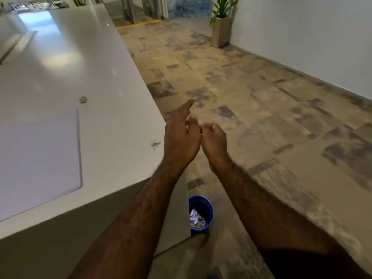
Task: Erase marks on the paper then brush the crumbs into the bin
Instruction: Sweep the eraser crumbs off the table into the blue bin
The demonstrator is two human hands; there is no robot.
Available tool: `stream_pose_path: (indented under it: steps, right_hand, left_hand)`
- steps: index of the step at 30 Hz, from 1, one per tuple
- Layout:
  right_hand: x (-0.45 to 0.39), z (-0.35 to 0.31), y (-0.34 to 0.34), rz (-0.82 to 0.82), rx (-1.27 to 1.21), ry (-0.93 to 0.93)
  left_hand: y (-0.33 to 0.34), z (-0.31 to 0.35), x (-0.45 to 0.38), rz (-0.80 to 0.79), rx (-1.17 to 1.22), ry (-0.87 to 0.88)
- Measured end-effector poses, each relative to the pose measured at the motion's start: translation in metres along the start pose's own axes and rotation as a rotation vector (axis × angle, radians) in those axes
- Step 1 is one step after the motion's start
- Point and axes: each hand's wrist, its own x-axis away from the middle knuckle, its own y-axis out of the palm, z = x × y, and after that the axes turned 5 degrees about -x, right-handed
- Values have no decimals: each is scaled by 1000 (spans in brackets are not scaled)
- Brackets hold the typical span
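- Your left hand (pixel 180 137) hangs in the air just past the corner of the white surface (pixel 96 81), its grip open, fingers extended and loosely spread, holding nothing.
- Your right hand (pixel 214 140) sits just beside it, almost touching, its grip closed into a loose fist; you cannot tell whether anything small lies inside it.
- Both hands hover over the floor, above and beyond the bin.
- The paper (pixel 38 158), a white sheet, lies flat on the surface near its front edge, well to the left of your hands.
- A small grey lump, perhaps the eraser (pixel 83 99), rests on the surface just beyond the paper's far right corner.
- A dark smudge of crumbs (pixel 155 144) sits at the surface's right edge, near your left hand.
- The bin (pixel 201 213), blue and round, stands on the floor by the corner of the surface, between your forearms, with crumpled scraps inside.
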Motion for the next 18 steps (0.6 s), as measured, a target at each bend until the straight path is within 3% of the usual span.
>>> stream_pose_path:
  steps: [8,18]
  right_hand:
    - [-57,47,-41,-11,54,15]
    - [-110,164,-69,27,75,224]
  left_hand:
    - [86,11,-19,2,205,-28]
    - [200,-115,20,23,285,-578]
